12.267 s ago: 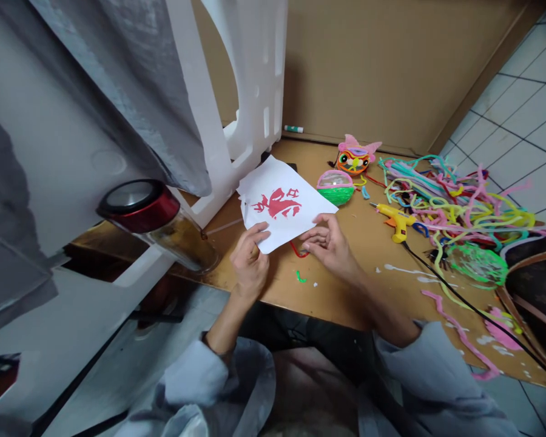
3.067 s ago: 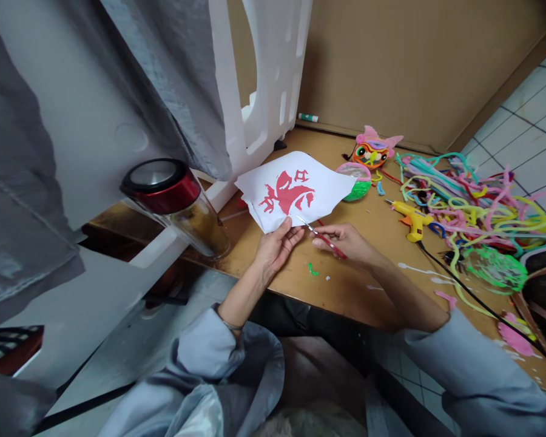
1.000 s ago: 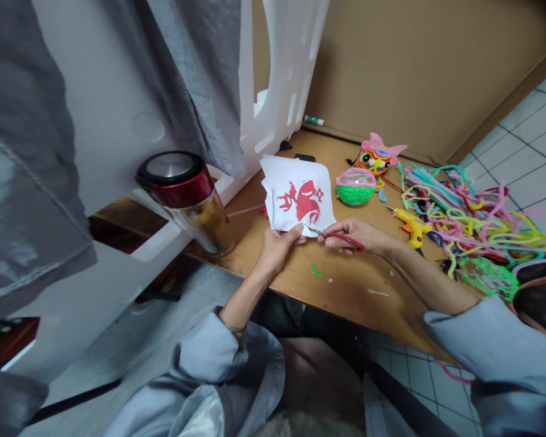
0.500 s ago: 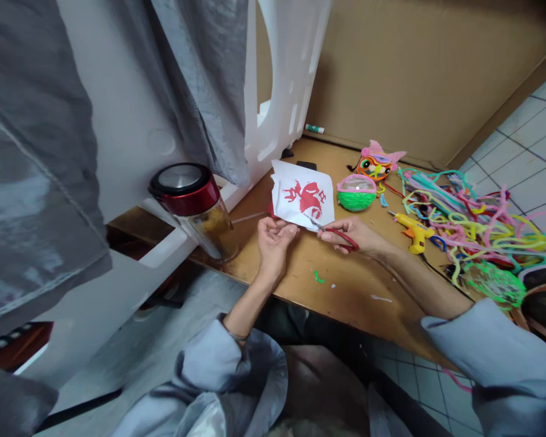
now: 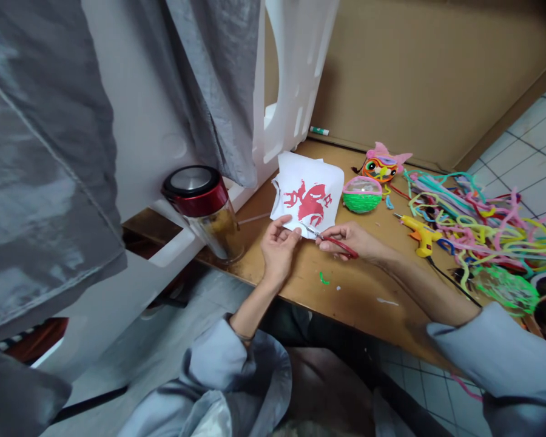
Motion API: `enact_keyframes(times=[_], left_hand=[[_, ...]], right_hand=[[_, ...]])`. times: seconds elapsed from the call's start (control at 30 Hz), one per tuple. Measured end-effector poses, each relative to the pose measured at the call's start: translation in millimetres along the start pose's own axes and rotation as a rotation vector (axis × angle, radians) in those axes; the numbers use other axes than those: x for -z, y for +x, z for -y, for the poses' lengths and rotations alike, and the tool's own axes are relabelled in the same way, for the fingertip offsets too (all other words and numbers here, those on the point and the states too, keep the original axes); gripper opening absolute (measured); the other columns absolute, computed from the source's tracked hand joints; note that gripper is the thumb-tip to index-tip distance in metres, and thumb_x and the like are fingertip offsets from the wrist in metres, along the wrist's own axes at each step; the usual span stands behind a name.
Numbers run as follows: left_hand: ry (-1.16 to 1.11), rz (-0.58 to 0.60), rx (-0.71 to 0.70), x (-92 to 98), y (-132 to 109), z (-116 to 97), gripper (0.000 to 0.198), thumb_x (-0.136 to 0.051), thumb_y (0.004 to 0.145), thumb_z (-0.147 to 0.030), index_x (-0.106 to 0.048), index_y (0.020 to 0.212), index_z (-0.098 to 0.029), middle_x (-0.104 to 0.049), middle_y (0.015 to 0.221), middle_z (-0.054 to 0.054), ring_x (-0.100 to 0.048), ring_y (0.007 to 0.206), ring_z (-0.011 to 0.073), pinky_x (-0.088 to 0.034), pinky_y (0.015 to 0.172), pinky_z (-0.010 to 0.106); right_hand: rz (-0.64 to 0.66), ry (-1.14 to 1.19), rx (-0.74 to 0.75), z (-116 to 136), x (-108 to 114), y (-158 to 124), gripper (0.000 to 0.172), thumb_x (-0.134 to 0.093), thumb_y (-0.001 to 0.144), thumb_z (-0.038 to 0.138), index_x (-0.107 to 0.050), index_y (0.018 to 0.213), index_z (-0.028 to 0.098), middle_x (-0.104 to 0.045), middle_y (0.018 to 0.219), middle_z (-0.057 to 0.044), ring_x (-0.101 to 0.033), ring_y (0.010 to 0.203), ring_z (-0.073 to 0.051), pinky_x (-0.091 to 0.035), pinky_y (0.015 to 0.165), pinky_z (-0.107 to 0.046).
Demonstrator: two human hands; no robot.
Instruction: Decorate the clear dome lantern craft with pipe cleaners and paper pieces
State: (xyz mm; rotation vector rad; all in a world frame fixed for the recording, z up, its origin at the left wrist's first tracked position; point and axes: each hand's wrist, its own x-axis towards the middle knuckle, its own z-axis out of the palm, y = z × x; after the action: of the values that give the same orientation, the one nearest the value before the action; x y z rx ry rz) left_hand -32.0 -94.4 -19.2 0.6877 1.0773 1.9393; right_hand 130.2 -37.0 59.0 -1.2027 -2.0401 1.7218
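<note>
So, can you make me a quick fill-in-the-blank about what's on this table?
1. The left hand holds a paper printed with a ____ figure.
2. The right hand holds scissors with their tips at the ____'s edge.
3. The glue gun is ____.
Missing words: red; paper; yellow.

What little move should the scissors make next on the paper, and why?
Probably a small snip forward along the edge of the red figure. The right hand holds the red-handled scissors with the blade tips at the lower edge of the white paper, the left hand pinches that edge beside them, and white margin surrounds the figure.
</note>
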Motion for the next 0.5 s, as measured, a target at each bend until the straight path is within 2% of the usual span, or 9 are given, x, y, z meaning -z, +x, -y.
enact_keyframes(times=[0.13,0.27,0.37,0.5], left_hand=[[0.033,0.03,0.014,-0.2,-0.4,0.9,0.046,-0.086,0.063,-0.033,-0.069,0.103,-0.019,-0.059,0.065,-0.006,-0.052,0.057,0.0073,-0.045,0.061,0.021],[0.022,0.073,0.032,-0.7,-0.5,1.2,0.052,-0.088,0.061,-0.035,-0.07,0.107,-0.019,-0.058,0.063,-0.006,-0.052,0.057,0.0083,-0.045,0.061,0.022],[0.02,0.091,0.047,-0.8,-1.5,0.3,0.056,-0.089,0.06,-0.036,-0.071,0.111,-0.02,-0.059,0.064,-0.005,-0.05,0.057,0.0083,-0.044,0.059,0.021],[0.004,0.106,0.063,-0.8,-2.6,-0.9,0.058,-0.09,0.059,-0.037,-0.072,0.112,-0.019,-0.063,0.068,-0.003,-0.05,0.058,0.0083,-0.044,0.059,0.021]], right_hand=[[0.002,0.014,0.013,-8.0,3.7,4.4,0.063,-0.089,0.052,0.064,-0.073,0.087,0.013,-0.05,0.054,0.008,-0.038,0.044,-0.003,-0.032,0.043,-0.02],[0.015,0.016,0.044,-16.1,7.5,7.8,0.065,-0.089,0.053,0.064,-0.075,0.09,0.013,-0.05,0.054,0.008,-0.035,0.046,-0.004,-0.029,0.044,-0.02],[0.044,-0.034,0.074,-16.7,12.0,7.1,0.061,-0.088,0.056,0.062,-0.077,0.091,0.013,-0.051,0.056,0.007,-0.033,0.049,-0.004,-0.025,0.046,-0.021],[0.092,-0.108,0.124,-13.4,18.7,7.3,0.053,-0.085,0.06,0.062,-0.078,0.085,0.015,-0.054,0.062,0.005,-0.036,0.057,-0.006,-0.026,0.053,-0.022]])
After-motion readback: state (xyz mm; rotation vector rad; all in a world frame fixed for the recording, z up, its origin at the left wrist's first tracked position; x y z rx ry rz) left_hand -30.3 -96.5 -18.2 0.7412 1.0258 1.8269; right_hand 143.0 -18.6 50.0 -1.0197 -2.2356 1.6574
